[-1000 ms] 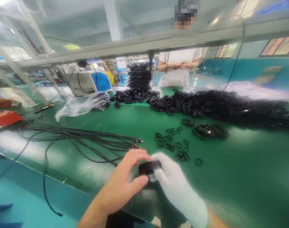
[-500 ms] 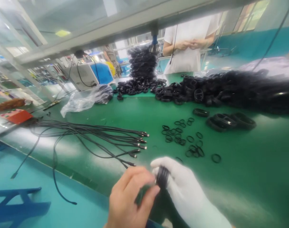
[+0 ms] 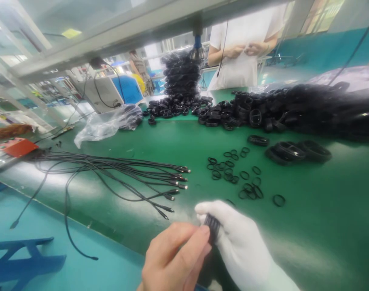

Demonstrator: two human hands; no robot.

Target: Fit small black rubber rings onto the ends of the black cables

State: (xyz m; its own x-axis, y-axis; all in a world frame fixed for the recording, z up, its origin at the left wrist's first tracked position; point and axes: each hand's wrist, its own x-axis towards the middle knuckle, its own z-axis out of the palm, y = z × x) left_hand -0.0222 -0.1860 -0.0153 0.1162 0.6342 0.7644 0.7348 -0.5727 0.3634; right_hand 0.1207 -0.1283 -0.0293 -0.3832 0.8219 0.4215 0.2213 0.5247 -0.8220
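Here, gloved fingers [image 3: 217,209] enclose a black piece [image 3: 213,224]; bare fingertips [image 3: 204,230] touch it.

Left hand [image 3: 174,256], bare: fingers are bent, tips held close to the right. Right hand [image 3: 243,240], white-gloved: fingers are curled inward.

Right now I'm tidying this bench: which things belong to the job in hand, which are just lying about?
Probably in the job:
black ribbed bundle in the white-gloved right hand
small thin black rings
long black plug-ended cables

Apparently lying about:
crumpled clear plastic bag
fuzzy brown bundle
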